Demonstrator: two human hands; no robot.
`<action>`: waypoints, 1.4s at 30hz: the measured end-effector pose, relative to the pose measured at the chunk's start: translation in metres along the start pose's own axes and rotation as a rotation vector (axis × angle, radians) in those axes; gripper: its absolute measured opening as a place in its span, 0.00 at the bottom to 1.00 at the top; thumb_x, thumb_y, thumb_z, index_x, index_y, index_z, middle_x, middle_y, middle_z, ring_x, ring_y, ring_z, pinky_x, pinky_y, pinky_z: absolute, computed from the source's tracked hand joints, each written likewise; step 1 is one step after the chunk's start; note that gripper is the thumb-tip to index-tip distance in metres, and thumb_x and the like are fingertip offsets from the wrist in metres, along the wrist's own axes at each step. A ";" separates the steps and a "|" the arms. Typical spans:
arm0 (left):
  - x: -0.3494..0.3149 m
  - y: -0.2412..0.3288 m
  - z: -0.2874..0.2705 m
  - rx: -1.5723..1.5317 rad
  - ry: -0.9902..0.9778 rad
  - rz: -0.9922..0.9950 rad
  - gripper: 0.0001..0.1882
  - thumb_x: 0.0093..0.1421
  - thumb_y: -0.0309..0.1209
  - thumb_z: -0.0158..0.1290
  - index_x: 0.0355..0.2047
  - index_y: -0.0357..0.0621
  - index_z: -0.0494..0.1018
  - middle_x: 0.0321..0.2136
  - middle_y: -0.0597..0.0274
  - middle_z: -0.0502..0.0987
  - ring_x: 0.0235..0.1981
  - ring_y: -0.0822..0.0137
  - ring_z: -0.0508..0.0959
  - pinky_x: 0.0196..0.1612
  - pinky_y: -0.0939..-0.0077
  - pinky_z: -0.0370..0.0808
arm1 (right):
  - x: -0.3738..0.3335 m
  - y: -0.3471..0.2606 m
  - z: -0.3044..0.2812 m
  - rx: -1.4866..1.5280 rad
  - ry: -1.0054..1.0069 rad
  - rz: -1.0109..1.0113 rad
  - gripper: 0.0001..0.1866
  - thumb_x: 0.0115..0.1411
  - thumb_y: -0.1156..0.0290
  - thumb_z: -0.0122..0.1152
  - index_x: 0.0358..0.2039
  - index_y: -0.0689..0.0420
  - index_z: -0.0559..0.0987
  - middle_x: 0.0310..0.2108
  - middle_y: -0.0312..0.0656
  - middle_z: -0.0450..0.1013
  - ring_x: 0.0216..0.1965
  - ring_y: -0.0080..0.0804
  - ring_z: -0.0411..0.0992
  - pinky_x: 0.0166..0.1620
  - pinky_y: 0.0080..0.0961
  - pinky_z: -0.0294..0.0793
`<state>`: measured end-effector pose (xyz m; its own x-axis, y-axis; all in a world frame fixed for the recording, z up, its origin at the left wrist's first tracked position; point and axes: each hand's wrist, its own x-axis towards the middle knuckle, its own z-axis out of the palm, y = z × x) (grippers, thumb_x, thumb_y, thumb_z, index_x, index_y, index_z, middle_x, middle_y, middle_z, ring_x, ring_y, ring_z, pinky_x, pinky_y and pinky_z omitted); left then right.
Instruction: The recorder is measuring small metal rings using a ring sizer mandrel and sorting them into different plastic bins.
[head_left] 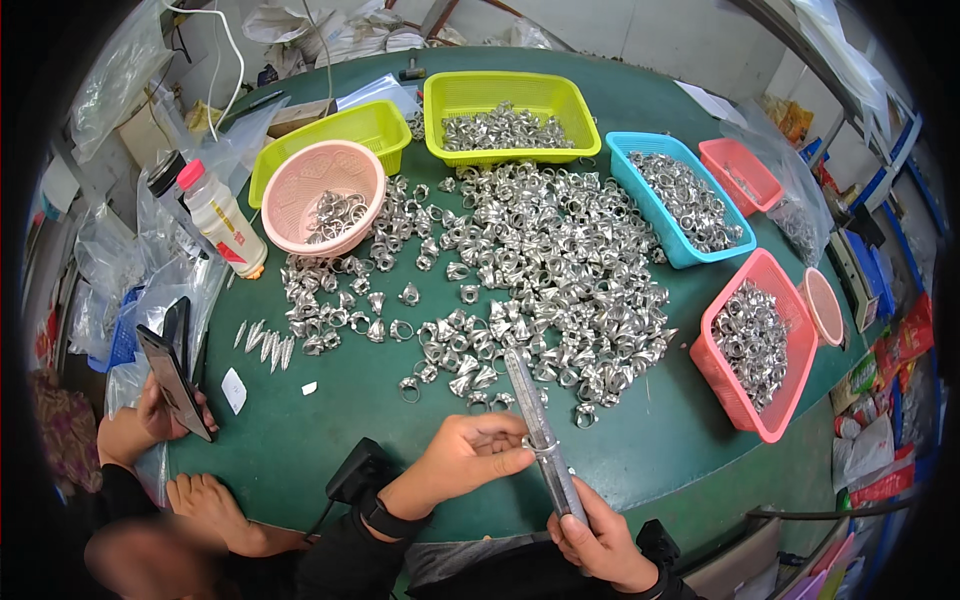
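Observation:
My right hand (603, 540) grips the lower end of a grey metal ring mandrel (530, 395), which slants up and to the left over the table. Around the mandrel, near its middle, sits a silver ring (541, 449). The thumb and fingers of my left hand (465, 458) are closed on this ring at its left side. Just beyond the mandrel's tip spreads a large heap of silver-coloured metal rings (560, 250). A few rings lie singly along the heap's near edge, close to my left hand.
Baskets of rings stand around the heap: yellow-green (440, 145), blue (675, 255), pink (775, 425) and a round pink one (285, 165). A white bottle (222, 220) stands at left. Beside me, another person's hand (155, 410) holds a phone (172, 383). Slim metal pieces (265, 345) lie on the green table (330, 410).

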<state>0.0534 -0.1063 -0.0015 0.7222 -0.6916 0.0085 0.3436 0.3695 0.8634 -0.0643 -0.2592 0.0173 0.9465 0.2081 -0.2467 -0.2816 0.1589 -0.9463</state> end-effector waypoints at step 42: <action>-0.001 0.009 0.009 0.273 -0.061 0.069 0.12 0.43 0.18 0.52 0.30 0.29 0.67 0.29 0.57 0.68 0.29 0.73 0.68 0.31 0.83 0.67 | -0.002 0.011 -0.012 -0.471 0.118 -0.253 0.23 0.50 0.74 0.47 0.46 0.66 0.57 0.37 0.53 0.64 0.34 0.40 0.68 0.36 0.23 0.65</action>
<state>0.0500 -0.1082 0.0107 0.6983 -0.7095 0.0953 0.1145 0.2422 0.9635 -0.0672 -0.2698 0.0043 0.9944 0.1059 0.0050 0.0331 -0.2650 -0.9637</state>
